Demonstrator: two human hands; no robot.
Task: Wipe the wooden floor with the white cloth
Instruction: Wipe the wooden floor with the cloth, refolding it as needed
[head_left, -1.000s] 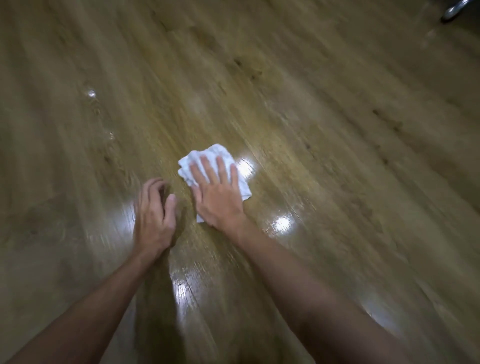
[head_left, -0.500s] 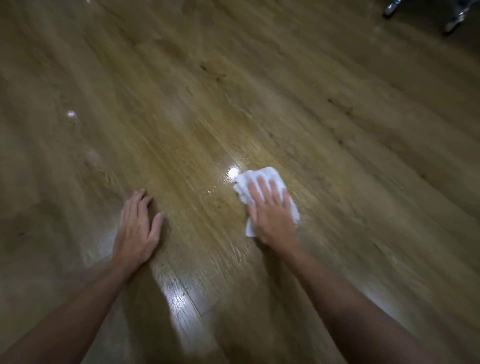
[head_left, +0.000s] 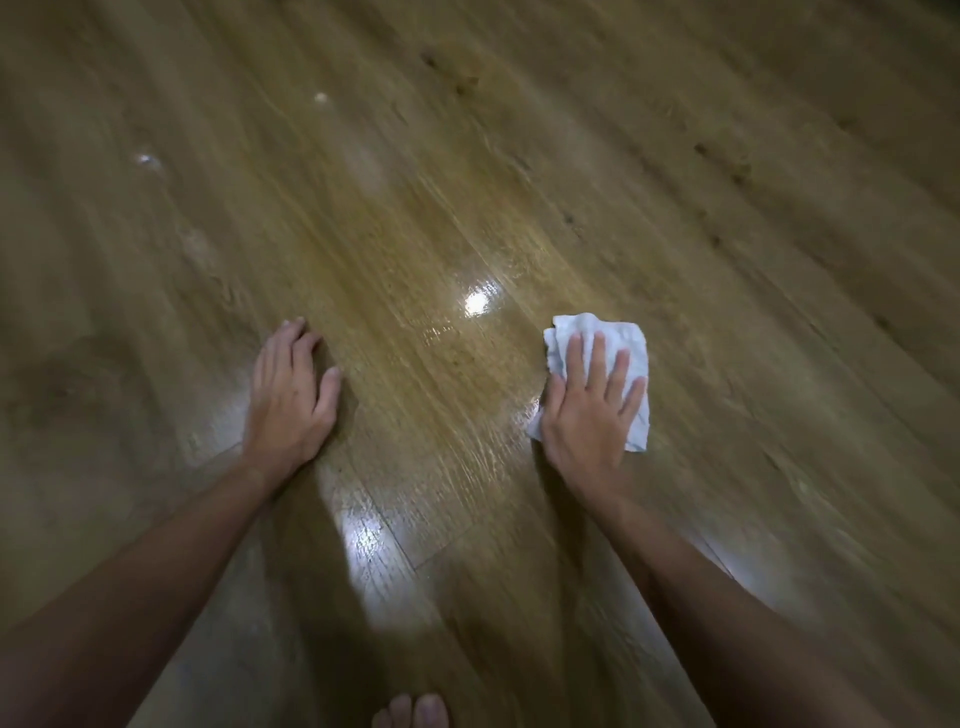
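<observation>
I see the right hand (head_left: 589, 421) flat, fingers straight, pressing the crumpled white cloth (head_left: 621, 338) onto the wooden floor (head_left: 727, 260) | left hand (head_left: 291, 395) palm-down on bare boards, fingers relaxed, holding nothing, well apart from the cloth | glossy streaks between the hands | bare toes (head_left: 415, 709) at bottom edge
</observation>
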